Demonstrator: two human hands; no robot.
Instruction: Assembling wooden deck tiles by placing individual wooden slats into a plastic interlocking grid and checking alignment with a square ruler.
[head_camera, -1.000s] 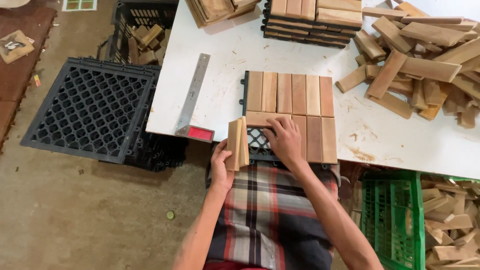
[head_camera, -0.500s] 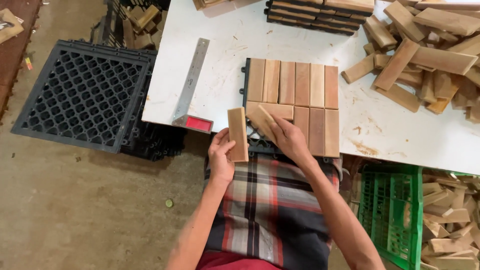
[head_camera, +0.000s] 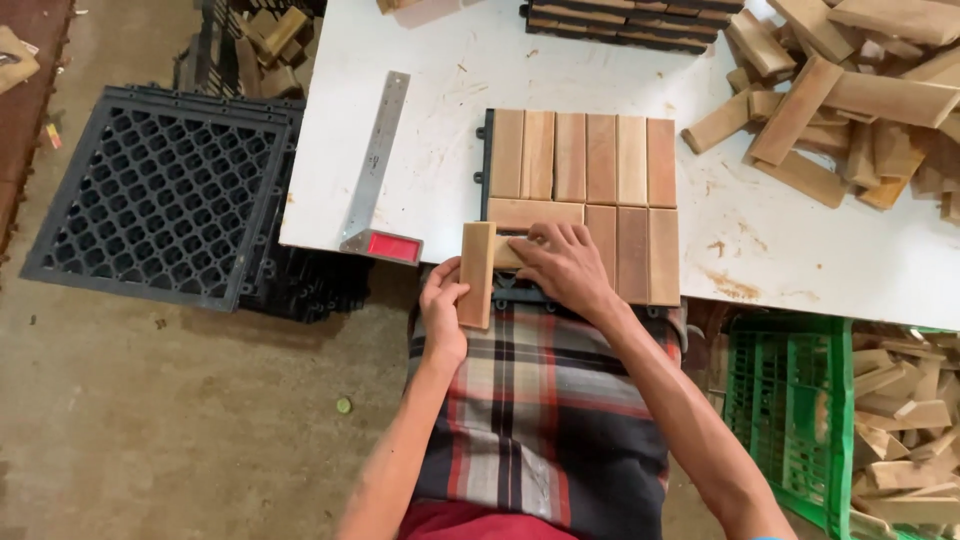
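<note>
Hands (head_camera: 505, 285) press one slat (head_camera: 507, 253) (holding another (head_camera: 477, 273)).

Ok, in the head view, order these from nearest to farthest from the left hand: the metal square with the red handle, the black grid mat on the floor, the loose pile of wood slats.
From the left hand:
1. Metal square, just up-left on the table.
2. Black grid mat, far left on the floor.
3. Loose slat pile, across the table at the upper right.

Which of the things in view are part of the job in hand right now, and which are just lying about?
In use:
left hand holding short wooden slats
right hand pressing a slat onto the half-filled wooden deck tile

Lying about:
steel try square with red stock
black plastic grid bases
loose slat pile
green plastic crate
</note>
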